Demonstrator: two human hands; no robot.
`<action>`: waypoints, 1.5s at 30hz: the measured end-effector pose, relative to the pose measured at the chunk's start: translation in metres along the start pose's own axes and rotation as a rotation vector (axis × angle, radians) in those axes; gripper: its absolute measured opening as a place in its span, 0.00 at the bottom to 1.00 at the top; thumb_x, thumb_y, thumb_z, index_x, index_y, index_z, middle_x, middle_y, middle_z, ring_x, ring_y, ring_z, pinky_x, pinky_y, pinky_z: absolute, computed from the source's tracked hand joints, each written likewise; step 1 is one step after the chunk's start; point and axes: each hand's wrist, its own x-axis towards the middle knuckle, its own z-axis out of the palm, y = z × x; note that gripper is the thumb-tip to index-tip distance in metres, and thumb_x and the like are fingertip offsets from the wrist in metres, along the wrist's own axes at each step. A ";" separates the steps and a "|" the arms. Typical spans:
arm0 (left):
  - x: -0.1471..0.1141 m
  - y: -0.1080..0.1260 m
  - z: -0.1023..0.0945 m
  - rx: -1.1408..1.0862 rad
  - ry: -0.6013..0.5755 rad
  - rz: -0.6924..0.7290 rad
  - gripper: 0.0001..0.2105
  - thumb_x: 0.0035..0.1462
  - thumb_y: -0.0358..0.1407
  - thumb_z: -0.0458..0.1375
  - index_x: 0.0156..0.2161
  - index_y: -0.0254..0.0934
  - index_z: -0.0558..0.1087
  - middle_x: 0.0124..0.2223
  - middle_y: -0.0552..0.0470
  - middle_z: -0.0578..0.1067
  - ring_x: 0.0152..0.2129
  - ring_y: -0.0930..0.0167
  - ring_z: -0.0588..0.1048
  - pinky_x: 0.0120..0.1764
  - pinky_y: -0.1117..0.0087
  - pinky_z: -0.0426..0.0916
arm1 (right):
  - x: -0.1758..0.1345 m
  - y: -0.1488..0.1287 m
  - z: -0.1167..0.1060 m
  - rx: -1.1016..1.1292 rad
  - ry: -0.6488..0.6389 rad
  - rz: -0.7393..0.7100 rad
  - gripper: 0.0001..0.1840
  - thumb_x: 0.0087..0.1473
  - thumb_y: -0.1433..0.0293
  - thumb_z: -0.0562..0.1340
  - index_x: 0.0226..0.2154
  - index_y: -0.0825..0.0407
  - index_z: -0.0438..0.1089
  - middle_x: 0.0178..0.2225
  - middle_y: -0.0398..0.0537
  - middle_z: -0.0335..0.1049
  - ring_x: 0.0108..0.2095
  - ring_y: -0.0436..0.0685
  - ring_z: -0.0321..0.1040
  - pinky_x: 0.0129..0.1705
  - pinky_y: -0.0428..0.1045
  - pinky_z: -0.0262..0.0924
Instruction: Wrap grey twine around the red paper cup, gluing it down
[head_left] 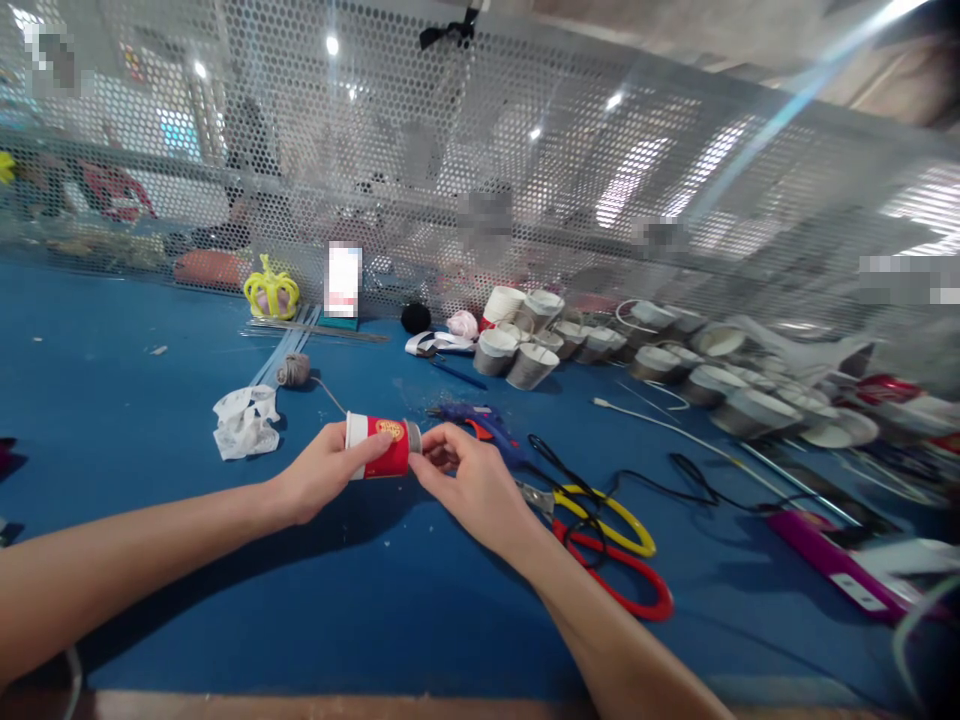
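Observation:
A red and white paper cup [380, 458] lies on its side in the air above the blue table, its base toward the right. My left hand [324, 468] is wrapped round it near the white rim, thumb along the red side. Grey yarn [414, 440] is wound in a band round the base end. At that band my right hand [469, 480] has its fingers curled in, pinching at the yarn; the fingertips are partly hidden. A strand runs from the cup up to a grey ball of yarn [294, 370]. Just behind my right hand lies a blue glue gun [487, 425].
Scissors with yellow and red handles [626, 585] lie beside my right forearm, among black cable. Crumpled white plastic [246, 422] is at left. Several grey-wrapped cups [532, 367] crowd the back right. A purple power strip [832, 565] is at right; a perforated metal screen [420, 150] stands behind.

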 end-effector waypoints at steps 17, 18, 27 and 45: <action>-0.004 -0.005 -0.007 0.370 -0.173 0.201 0.15 0.53 0.40 0.51 0.37 0.29 0.71 0.30 0.50 0.74 0.25 0.73 0.69 0.29 0.75 0.63 | 0.006 0.005 -0.008 0.337 -0.104 0.144 0.11 0.47 0.63 0.56 0.23 0.53 0.59 0.20 0.41 0.61 0.23 0.48 0.61 0.26 0.45 0.57; -0.004 -0.005 -0.007 0.368 -0.185 0.188 0.14 0.52 0.40 0.52 0.37 0.29 0.72 0.30 0.51 0.74 0.24 0.73 0.69 0.28 0.75 0.62 | 0.007 0.006 -0.008 0.372 -0.107 0.161 0.11 0.48 0.63 0.56 0.23 0.53 0.59 0.20 0.40 0.60 0.22 0.48 0.60 0.26 0.45 0.57; 0.007 0.003 -0.009 -0.122 -0.122 -0.151 0.11 0.44 0.38 0.60 0.30 0.30 0.74 0.25 0.51 0.76 0.21 0.75 0.71 0.27 0.76 0.63 | 0.005 0.007 -0.006 0.150 -0.107 0.008 0.10 0.49 0.64 0.55 0.23 0.53 0.59 0.21 0.40 0.59 0.23 0.48 0.57 0.25 0.44 0.53; 0.001 0.001 -0.009 0.153 -0.242 0.009 0.12 0.46 0.38 0.58 0.33 0.31 0.74 0.30 0.51 0.76 0.26 0.73 0.71 0.33 0.74 0.64 | 0.009 0.016 -0.003 0.320 -0.164 0.124 0.20 0.53 0.58 0.49 0.36 0.54 0.69 0.33 0.48 0.71 0.38 0.56 0.65 0.41 0.50 0.57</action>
